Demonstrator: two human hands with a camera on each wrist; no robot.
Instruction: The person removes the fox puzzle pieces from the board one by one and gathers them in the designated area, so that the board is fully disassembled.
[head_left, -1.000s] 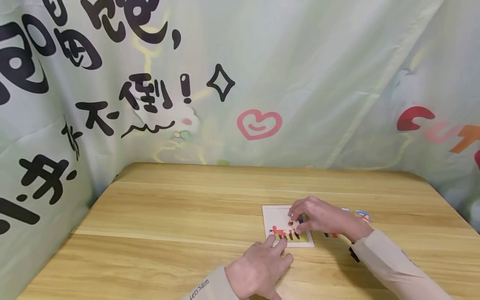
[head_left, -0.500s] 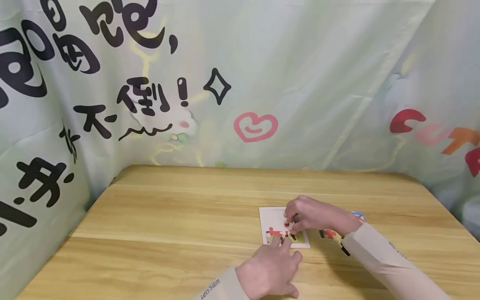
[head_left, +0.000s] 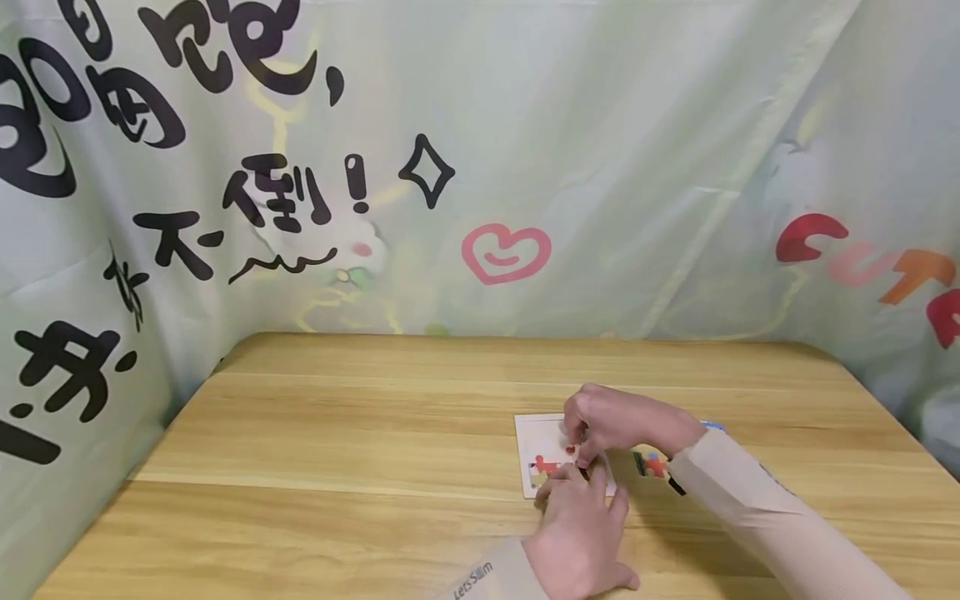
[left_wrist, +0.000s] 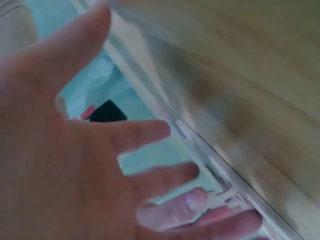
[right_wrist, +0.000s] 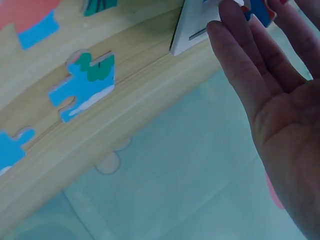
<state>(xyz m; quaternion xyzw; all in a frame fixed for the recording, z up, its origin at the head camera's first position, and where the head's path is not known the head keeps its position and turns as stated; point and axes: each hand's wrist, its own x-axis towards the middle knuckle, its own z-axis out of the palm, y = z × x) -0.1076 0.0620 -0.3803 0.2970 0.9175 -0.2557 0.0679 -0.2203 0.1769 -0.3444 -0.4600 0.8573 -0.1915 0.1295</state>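
Pale wood-grain table, smooth with a soft satin sheen. Thin white card or board puzzle tray, matt. Flat loose jigsaw pieces beside it, seemingly card, printed in blue, green and white, smooth-faced. Behind, a light green cloth backdrop, thin, creased, faintly glossy, printed with black lettering. Matt beige knit-looking fabric sleeves on both arms

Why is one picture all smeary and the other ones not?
The left wrist view is smeared: the left hand fills it close up and the table edge streaks. The head view is sharp and evenly lit, with soft shadow under the right hand. The right wrist view shows a loose puzzle piece fairly crisply.
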